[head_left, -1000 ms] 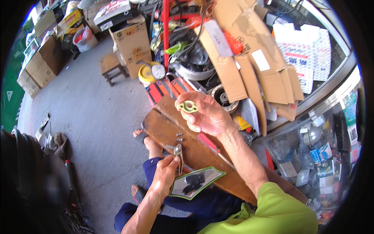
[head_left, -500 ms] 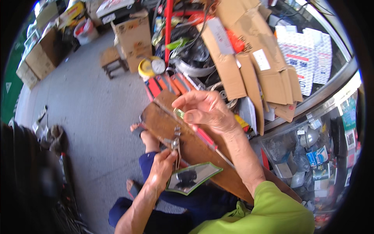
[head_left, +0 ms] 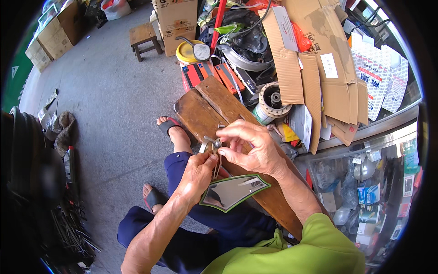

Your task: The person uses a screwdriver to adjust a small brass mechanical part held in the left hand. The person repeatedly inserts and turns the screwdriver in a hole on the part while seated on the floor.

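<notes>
My left hand (head_left: 197, 171) is closed on the stem of a motorcycle mirror. Its angular glass, the mirror (head_left: 235, 191), has a green rim and hangs over my lap and the bench edge. Above my left fingertips is the metal mount (head_left: 207, 147), with a rounded, shiny end and short bolts. My right hand (head_left: 255, 148) is at this mount, thumb and forefinger curled around its rounded end. Whatever lies inside the curled right fingers is hidden. Beneath both hands stretches a worn wooden bench (head_left: 200, 114); a red tool handle shows partly behind the mirror.
Batteries with red and orange tops (head_left: 198, 73) and a wheel hub (head_left: 274, 99) sit beyond the bench. Flattened cardboard (head_left: 315, 91) leans on the right, above a glass display case (head_left: 346, 182). A small wooden stool (head_left: 143, 39) stands on the floor, and dark machinery fills the left edge.
My right hand has come down from above the bench to the mirror's mount. The small pale-green piece at its fingers no longer shows. My left hand keeps its hold; the view has shifted.
</notes>
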The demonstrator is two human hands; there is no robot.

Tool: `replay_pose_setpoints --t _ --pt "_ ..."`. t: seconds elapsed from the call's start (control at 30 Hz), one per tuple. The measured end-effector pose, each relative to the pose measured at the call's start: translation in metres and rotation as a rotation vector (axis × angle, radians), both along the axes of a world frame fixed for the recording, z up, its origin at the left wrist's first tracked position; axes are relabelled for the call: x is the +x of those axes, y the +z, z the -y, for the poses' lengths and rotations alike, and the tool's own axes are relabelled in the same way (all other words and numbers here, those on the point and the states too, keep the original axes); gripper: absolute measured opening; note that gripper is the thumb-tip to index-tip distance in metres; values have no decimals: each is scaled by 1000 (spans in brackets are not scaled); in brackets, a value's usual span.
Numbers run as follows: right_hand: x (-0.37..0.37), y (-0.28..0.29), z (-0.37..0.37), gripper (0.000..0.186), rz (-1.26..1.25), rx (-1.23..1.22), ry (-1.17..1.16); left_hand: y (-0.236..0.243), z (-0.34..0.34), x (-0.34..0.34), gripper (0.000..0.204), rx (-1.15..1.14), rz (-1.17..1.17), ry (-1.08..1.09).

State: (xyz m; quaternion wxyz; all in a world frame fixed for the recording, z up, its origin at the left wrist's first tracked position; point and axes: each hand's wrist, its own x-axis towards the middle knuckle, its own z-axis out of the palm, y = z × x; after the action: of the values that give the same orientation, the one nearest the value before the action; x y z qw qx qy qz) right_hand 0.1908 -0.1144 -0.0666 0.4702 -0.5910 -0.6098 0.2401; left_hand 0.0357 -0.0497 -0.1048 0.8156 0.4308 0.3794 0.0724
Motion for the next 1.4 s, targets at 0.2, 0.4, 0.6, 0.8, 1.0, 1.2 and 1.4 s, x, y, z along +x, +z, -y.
replay_pose_setpoints --t 0.2,0.4,0.6,0.8,1.0,1.2,1.4 --pt "-6 0 -4 11 283 64 -30 -1 -3 0 24 25 -13 -34" --pt "-3 9 12 9 211 63 -109 -5 0 -3 27 36 1 13" --pt "-6 24 25 8 306 42 -117 6 -8 -23 26 108 54 62" --pt "-23 48 7 7 354 125 -16 23 -33 -67 22 174 101 235" --pt "-55 50 -60 12 289 -24 183 42 -56 -132 20 292 13 420" --pt "-103 -27 -180 20 373 -264 354 38 -68 -198 21 317 -59 559" --pt "-154 -177 -227 19 607 -571 476 38 -50 -238 23 194 -93 696"
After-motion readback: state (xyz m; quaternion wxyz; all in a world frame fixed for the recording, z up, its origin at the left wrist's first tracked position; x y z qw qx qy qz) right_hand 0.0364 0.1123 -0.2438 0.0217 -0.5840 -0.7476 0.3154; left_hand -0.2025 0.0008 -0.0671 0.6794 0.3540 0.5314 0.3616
